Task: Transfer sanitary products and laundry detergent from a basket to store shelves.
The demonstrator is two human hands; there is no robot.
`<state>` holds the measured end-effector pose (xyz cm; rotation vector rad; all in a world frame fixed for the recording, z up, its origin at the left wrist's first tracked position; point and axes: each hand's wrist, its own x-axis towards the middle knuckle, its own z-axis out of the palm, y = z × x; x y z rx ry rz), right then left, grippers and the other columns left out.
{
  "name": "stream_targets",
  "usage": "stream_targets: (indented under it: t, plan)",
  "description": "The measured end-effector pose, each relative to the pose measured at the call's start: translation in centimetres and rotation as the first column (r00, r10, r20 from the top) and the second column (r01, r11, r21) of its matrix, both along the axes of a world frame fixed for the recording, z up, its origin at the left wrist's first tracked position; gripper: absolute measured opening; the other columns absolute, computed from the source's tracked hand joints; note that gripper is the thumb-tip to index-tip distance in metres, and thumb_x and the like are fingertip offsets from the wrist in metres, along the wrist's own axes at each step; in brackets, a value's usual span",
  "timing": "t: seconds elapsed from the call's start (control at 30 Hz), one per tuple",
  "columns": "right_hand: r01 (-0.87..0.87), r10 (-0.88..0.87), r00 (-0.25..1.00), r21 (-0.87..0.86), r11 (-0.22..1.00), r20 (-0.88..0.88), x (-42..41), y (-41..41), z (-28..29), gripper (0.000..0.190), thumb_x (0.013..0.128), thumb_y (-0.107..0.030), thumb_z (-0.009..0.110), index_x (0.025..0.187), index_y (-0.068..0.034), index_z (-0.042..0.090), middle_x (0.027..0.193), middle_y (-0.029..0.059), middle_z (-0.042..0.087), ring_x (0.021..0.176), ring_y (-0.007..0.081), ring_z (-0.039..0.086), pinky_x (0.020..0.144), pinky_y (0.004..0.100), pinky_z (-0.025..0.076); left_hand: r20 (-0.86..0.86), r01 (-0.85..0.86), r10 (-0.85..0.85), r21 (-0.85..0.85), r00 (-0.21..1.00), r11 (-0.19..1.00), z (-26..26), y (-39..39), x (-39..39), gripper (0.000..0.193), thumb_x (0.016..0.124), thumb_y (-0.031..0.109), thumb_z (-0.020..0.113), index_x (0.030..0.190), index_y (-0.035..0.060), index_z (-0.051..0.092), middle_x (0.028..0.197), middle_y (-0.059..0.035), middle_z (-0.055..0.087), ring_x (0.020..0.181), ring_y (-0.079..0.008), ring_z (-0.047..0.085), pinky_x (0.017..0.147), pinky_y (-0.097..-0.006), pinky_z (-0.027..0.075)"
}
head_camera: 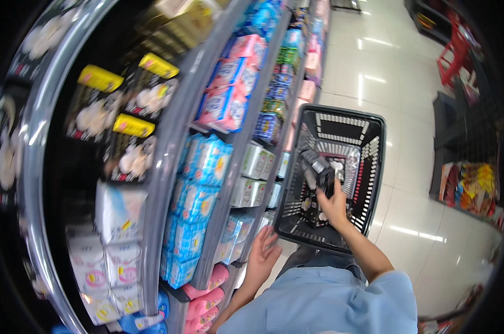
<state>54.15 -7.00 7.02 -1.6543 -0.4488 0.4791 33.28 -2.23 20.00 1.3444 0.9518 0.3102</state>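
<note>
A black plastic shopping basket (286,208) is in front of my body, its walls slotted. Inside it, my right hand (334,204) grips a dark package (325,180), thumb and index finger on the near side; the other fingers are hidden. Several black packets printed with white flowers (314,215) lie at the basket's bottom, some partly covered by my hand. My left hand (265,252) is empty with its fingers apart, just outside the basket's near left corner and beside the shelf edge.
Store shelves on the left hold black flower-printed packs (141,156), blue packs (199,200), pink packs (225,106) and white packs (122,213). Pink slippers (204,300) are lower down. Across the tiled floor (406,167) stand a red plastic stool (452,54) and a dark rack with snack bags (471,183).
</note>
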Motion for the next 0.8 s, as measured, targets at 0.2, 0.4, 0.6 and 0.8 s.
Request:
stream_targets:
  t: [0.2, 0.4, 0.6, 0.8]
  plan:
    - [-0.547, 0.408, 0.668, 0.040, 0.836, 0.623, -7.8, -1.0, 11.2, 0.073, 0.061, -0.006, 0.070, 0.127, 0.002, 0.037, 0.131, 0.0225, 0.035, 0.120, 0.0395, 0.037, 0.095, 0.0411, 0.038, 0.379, -0.150, 0.100, 0.104, 0.920, 0.983, 2.7, -0.2, 1.6, 0.087, 0.079, 0.000, 0.060, 0.140, 0.0050, -0.003, 0.134, -0.0136, 0.031, 0.121, -0.0209, 0.037, 0.097, -0.0332, 0.034]
    - [-0.709, 0.468, 0.502, 0.036, 0.704, 0.727, -10.2, -0.6, 14.5, 0.062, 0.065, -0.008, 0.068, 0.121, 0.003, 0.043, 0.127, 0.0237, 0.038, 0.117, 0.0409, 0.039, 0.093, 0.0442, 0.038, 0.419, -0.425, 0.396, -0.026, 0.817, 0.905, 4.9, 1.2, -3.6, 0.063, 0.080, -0.001, 0.057, 0.134, 0.0020, 0.025, 0.118, -0.0089, 0.048, 0.104, -0.0141, 0.049, 0.089, -0.0280, 0.041]
    - [-0.656, 0.520, 0.743, 0.308, 0.689, 0.420, -10.9, 0.3, 15.4, 0.045, 0.078, -0.003, 0.056, 0.121, 0.001, 0.042, 0.129, 0.0207, 0.035, 0.114, 0.0279, 0.043, 0.088, 0.0353, 0.044, 0.588, -0.366, 0.509, -0.353, 0.629, 0.861, 6.1, 1.0, -7.3, 0.062, 0.080, 0.002, 0.051, 0.136, 0.0032, 0.025, 0.124, -0.0107, 0.046, 0.107, -0.0175, 0.049, 0.091, -0.0303, 0.039]
    - [-0.715, 0.664, 0.699, 0.290, 0.637, 0.266, -10.1, 2.2, 17.7, 0.049, 0.080, -0.006, 0.055, 0.126, -0.002, 0.039, 0.129, 0.0149, 0.036, 0.113, 0.0239, 0.045, 0.087, 0.0336, 0.045, 0.608, -0.393, 0.443, -0.223, 0.659, 0.892, 6.5, 1.5, -9.8, 0.065, 0.077, 0.002, 0.054, 0.135, 0.0009, 0.027, 0.125, -0.0110, 0.045, 0.112, -0.0173, 0.047, 0.094, -0.0293, 0.037]
